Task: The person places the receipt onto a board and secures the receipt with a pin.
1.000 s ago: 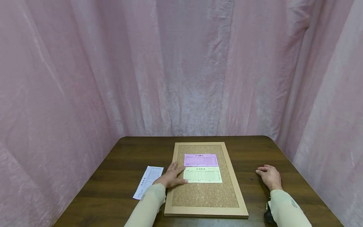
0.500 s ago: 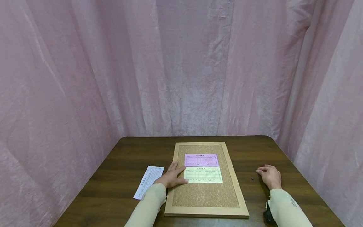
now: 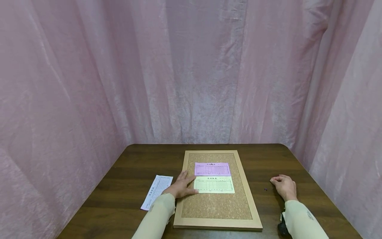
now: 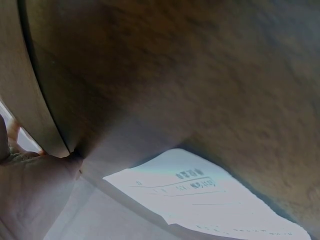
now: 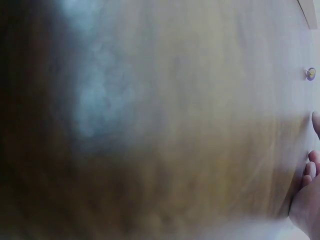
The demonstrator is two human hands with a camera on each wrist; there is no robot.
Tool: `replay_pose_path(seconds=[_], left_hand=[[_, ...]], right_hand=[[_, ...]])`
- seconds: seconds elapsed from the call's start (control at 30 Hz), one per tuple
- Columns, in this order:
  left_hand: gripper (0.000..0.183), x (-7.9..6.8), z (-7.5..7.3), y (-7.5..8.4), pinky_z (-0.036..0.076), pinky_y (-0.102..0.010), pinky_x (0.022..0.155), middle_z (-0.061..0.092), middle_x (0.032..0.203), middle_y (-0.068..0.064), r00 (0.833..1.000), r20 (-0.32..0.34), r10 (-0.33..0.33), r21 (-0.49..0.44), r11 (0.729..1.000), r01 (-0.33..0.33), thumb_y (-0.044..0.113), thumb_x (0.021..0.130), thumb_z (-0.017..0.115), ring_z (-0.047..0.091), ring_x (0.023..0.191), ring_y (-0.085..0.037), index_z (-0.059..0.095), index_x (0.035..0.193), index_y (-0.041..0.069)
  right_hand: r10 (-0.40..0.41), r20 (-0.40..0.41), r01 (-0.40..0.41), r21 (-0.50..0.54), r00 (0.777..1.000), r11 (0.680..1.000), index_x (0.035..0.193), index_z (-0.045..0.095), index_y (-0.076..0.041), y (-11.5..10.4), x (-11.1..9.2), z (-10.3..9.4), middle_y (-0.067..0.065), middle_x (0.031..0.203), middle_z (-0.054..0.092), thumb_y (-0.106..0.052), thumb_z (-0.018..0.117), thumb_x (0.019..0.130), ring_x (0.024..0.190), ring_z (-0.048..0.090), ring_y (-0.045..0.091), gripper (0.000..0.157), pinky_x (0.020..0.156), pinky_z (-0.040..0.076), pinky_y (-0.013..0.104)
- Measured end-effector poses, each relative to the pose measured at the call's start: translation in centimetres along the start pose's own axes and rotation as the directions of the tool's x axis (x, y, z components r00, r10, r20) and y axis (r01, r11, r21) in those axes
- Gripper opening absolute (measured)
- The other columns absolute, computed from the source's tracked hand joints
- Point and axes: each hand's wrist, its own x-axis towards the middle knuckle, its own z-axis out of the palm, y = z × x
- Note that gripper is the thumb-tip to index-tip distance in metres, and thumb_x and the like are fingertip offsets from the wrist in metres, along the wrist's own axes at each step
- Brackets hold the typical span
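Observation:
My left hand (image 3: 180, 188) lies spread over the left side of the framed corkboard (image 3: 216, 205), fingertips at the left edge of the green printed slip (image 3: 214, 184). A purple slip (image 3: 212, 169) lies directly above the green one. In the left wrist view, part of the left hand (image 4: 32, 185) shows beside the board's frame. My right hand (image 3: 285, 187) rests on the table right of the board, fingers loosely bent and no object visible in them. Just left of it lies a small purple thumbtack (image 3: 265, 189), also in the right wrist view as a purple tack (image 5: 310, 74).
A white printed slip (image 3: 156, 192) lies at a slant on the brown wooden table (image 3: 119, 199), left of the board and close by the left forearm. Pink curtains (image 3: 206, 73) hang behind the table and on both sides.

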Motion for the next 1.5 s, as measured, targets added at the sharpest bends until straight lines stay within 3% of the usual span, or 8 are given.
replay_pose_path(seconds=[0.3, 0.53, 0.77, 1.03, 1.5], left_hand=[[0.078, 0.0, 0.0, 0.0, 0.019, -0.063, 0.113, 0.009, 0.163, -0.021, 1.000, -0.002, 0.006, 0.000, 1.000, -0.006, 0.045, 0.087, 0.075, 0.002, 0.150, -0.038, 0.043, 0.152, 0.017], [0.078, 0.1, 0.0, -0.1, 0.020, -0.063, 0.113, 0.009, 0.163, -0.021, 1.000, -0.003, 0.006, 0.004, 1.000, -0.006, 0.046, 0.087, 0.075, 0.002, 0.150, -0.037, 0.043, 0.152, 0.018], [0.078, 0.1, 0.0, -0.3, 0.019, -0.063, 0.113, 0.009, 0.163, -0.021, 1.000, -0.001, 0.014, -0.004, 1.000, -0.014, 0.046, 0.087, 0.075, 0.001, 0.150, -0.038, 0.043, 0.152, 0.017], [0.078, 0.2, 0.1, -0.3, 0.019, -0.063, 0.113, 0.009, 0.164, -0.020, 1.000, 0.002, 0.008, 0.004, 1.000, -0.008, 0.047, 0.087, 0.074, 0.001, 0.151, -0.037, 0.042, 0.152, 0.019], [0.079, 0.4, 0.2, -0.4, 0.019, -0.063, 0.113, 0.009, 0.164, -0.021, 1.000, -0.003, 0.004, -0.001, 1.000, -0.004, 0.048, 0.086, 0.075, 0.001, 0.150, -0.037, 0.043, 0.152, 0.019]], right_hand=[[0.010, -0.001, -0.010, 0.042, 1.000, 0.999, 0.099, 0.074, 0.005, -0.1, -0.2, -0.1, 0.036, 0.133, 0.050, -0.017, 0.063, 0.096, 0.126, 0.043, 0.052, 0.024, 0.106, 0.024, 0.062], [0.030, -0.024, -0.028, 0.074, 0.999, 0.997, 0.096, 0.075, 0.002, -0.3, -0.1, -0.2, 0.031, 0.124, 0.060, -0.019, 0.066, 0.095, 0.117, 0.052, 0.050, 0.022, 0.099, 0.037, 0.058], [0.038, -0.022, -0.036, 0.102, 0.999, 0.994, 0.096, 0.073, 0.003, -0.1, 0.0, -0.3, 0.027, 0.111, 0.067, -0.019, 0.065, 0.095, 0.106, 0.057, 0.048, 0.023, 0.092, 0.041, 0.058], [0.095, 0.010, -0.096, 0.110, 0.995, 0.989, 0.103, 0.072, 0.004, -0.3, 0.1, -1.0, 0.028, 0.115, 0.065, -0.025, 0.061, 0.098, 0.107, 0.056, 0.049, 0.031, 0.091, 0.042, 0.058], [0.100, -0.058, -0.095, 0.082, 0.993, 0.992, 0.101, 0.073, 0.002, -0.8, 0.2, -1.1, 0.026, 0.112, 0.067, -0.024, 0.061, 0.096, 0.105, 0.058, 0.049, 0.029, 0.087, 0.043, 0.055]])
